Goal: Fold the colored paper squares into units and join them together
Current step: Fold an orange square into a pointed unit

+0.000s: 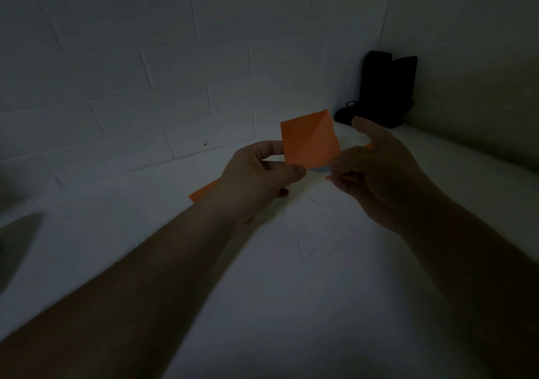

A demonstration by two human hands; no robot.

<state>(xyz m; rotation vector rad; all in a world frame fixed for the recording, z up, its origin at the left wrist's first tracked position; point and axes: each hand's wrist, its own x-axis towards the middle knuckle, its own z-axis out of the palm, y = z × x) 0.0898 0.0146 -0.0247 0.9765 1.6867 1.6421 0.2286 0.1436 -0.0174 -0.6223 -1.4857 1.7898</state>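
Two hands in view: left hand [259,174], right hand [376,168]. Orange paper, three pieces visible: one folded unit [309,139] held up, one piece [204,193] on the surface behind the left wrist, one sliver [344,177] at the right hand. One pale blue scrap [322,170]. Dark boots [382,92]: two.

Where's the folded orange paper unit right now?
In the head view, the folded orange paper unit is held up near centre frame above the white table, pinched between the left hand and right hand, with black boots behind.
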